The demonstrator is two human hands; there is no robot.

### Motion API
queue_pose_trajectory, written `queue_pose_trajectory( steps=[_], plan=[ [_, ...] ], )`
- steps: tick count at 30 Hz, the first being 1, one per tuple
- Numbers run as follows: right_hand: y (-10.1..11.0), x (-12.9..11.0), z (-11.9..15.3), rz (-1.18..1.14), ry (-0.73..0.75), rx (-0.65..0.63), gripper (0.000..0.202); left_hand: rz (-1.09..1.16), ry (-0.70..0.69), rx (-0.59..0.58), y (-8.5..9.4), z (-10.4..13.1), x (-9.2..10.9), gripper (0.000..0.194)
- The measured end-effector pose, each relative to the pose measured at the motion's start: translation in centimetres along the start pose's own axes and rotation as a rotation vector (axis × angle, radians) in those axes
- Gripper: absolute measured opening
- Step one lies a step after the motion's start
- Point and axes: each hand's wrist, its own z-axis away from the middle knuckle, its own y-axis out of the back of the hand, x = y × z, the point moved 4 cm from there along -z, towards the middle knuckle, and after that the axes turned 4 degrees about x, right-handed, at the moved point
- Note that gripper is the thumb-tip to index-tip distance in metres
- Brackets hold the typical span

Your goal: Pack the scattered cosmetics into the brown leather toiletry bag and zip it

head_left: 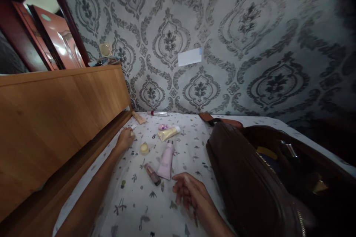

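Observation:
On the left, my left hand (126,137) has its fingers closed round a small whitish thing that I cannot make out. My right hand (191,192) hangs palm inward, fingers loosely curved and apart, holding nothing, just below a pink tube (166,161). Beside that tube lies a small pinkish-brown bottle (152,174). A round yellow jar (144,148) sits between the hands. Farther back are a yellow tube (168,133), a small pink and purple item (163,127), a tan tube (139,118) and a silver and red tube (158,113).
A dark brown bag (244,177) gapes open on the right, with a brown strap (222,121) behind it. The patterned white sheet (133,207) lies beneath everything. A wooden board (66,107) borders the left side, and a papered wall (200,85) stands behind.

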Motion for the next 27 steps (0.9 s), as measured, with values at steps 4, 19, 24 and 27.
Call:
queue_pose_trajectory(
  steps=[4, 19, 24, 27],
  plan=[
    [-0.1, -0.1, 0.0, 0.025, 0.01, -0.002, 0.064, 0.296, 0.02, -0.073, -0.2, 2.4, 3.1, 0.039],
    [-0.4, -1.1, 0.8, -0.12, 0.053, 0.025, 0.057, 1.003, -0.191, -0.442, -5.0, 15.5, 14.9, 0.032],
    [-0.7, -1.0, 0.8, -0.256, -0.018, 0.002, 0.053, 0.888, -0.278, -0.464, -4.9, 16.6, 14.0, 0.032],
    [-0.7, -0.9, 0.8, -0.35, -0.025, 0.013, 0.047, 0.791, -0.346, -0.455, -4.9, 16.3, 13.4, 0.044]
  ],
)
